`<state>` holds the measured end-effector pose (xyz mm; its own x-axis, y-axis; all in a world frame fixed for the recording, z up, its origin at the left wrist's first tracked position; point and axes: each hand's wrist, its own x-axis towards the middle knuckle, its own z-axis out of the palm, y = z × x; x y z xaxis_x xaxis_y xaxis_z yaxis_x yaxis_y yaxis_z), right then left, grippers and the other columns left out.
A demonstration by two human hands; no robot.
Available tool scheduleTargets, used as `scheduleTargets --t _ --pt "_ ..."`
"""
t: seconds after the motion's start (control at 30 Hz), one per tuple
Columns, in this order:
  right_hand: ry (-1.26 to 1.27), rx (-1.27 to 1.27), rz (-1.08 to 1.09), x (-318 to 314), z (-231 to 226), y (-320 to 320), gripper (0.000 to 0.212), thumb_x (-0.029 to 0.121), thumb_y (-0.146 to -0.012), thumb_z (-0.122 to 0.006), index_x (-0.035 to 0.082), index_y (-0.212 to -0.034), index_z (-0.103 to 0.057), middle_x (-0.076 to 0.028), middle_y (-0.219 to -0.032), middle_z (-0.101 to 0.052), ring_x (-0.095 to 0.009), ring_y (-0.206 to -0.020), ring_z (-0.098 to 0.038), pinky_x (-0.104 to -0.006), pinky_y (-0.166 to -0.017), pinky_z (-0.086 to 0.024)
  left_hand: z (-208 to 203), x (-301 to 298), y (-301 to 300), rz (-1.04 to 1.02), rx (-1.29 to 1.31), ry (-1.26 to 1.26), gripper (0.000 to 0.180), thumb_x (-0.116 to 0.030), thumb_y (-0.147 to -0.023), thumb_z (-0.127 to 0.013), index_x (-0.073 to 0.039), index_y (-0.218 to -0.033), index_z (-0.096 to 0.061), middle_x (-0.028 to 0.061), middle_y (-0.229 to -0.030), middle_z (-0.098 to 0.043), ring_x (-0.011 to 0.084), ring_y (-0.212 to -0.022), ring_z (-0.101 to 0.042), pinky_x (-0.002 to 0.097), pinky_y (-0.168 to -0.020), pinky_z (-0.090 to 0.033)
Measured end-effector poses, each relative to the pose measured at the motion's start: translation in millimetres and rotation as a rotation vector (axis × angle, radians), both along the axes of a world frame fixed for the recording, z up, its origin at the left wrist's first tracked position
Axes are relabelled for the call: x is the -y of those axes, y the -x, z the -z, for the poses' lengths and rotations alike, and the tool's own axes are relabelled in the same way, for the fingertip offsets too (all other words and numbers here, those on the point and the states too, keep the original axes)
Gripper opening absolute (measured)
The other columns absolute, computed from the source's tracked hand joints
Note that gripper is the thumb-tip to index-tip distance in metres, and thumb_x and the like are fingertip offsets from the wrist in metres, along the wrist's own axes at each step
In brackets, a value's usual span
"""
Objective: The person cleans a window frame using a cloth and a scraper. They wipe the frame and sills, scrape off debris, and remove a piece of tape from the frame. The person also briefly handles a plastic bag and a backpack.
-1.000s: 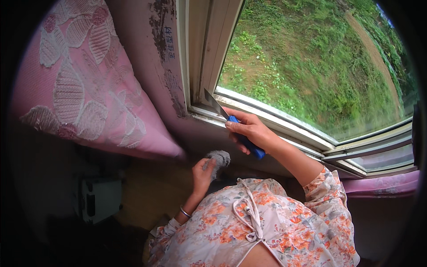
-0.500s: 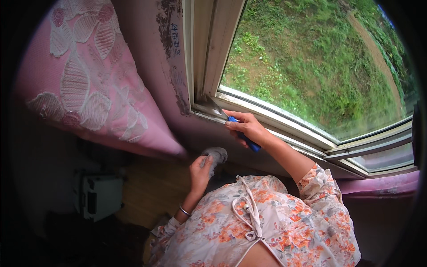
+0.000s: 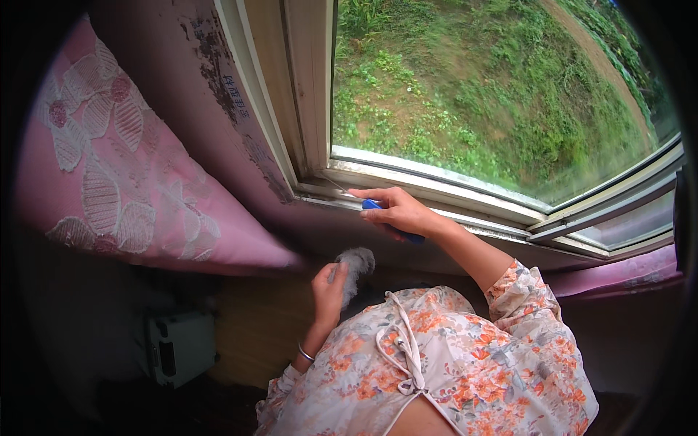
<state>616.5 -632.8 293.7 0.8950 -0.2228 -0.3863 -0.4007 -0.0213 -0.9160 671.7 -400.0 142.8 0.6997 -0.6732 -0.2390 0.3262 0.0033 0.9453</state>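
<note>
My right hand [image 3: 400, 212] is closed around the blue handle of a scraper [image 3: 373, 205]. Its thin metal blade reaches into the lower left corner of the white window frame [image 3: 436, 183], at the sill track; the blade's tip is hard to make out. Lower and to the left, away from the frame, my left hand [image 3: 329, 291] grips a fluffy grey cloth [image 3: 356, 270] that bunches up beyond the fingers.
A pink curtain [image 3: 145, 182] with embroidered leaves hangs at the left, beside the stained window reveal [image 3: 211, 80]. On the wooden floor [image 3: 254, 327] stands a pale green case [image 3: 182, 349]. Behind the window glass lies a grassy slope [image 3: 472, 94].
The view has shifted, so the window corner and curtain sit further left. The blade now lies flatter along the track and shows less. Both hands keep their holds.
</note>
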Motion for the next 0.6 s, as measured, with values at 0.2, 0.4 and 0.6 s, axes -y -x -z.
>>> scheduleTargets --t 0.2,0.4,0.6 --pt "0.022 0.084 0.096 -9 -18 47 0.063 0.017 -0.095 -0.068 0.02 -0.153 -0.043 0.003 -0.073 -0.049 -0.005 -0.053 -0.046 -0.0226 -0.043 -0.041 -105 9 -10 -0.118 -0.009 0.338 0.025 -0.02 -0.1 -0.065 0.003 -0.111 -0.065 -0.005 -0.093 -0.062 0.0033 -0.082 -0.051 0.021 -0.074 -0.043" --pt "0.095 0.275 0.163 -25 -46 62 0.062 0.014 -0.095 -0.068 0.016 -0.153 -0.044 0.004 -0.069 -0.047 -0.004 -0.051 -0.044 -0.0212 -0.044 -0.039 -193 54 -70 -0.271 1.315 0.348 0.035 -0.016 -0.095 -0.07 0.004 -0.123 -0.063 0.0162 -0.133 -0.056 0.03 -0.122 -0.052 0.0418 -0.106 -0.041" --pt "0.174 0.355 0.169 -18 -63 98 0.06 0.013 -0.096 -0.068 0.017 -0.152 -0.046 0.004 -0.07 -0.053 -0.004 -0.052 -0.046 -0.0219 -0.049 -0.04 -247 157 -119 -0.714 1.72 0.15 0.034 -0.021 -0.097 -0.067 0.001 -0.123 -0.062 0.0236 -0.123 -0.059 0.0446 -0.112 -0.056 0.051 -0.099 -0.044"
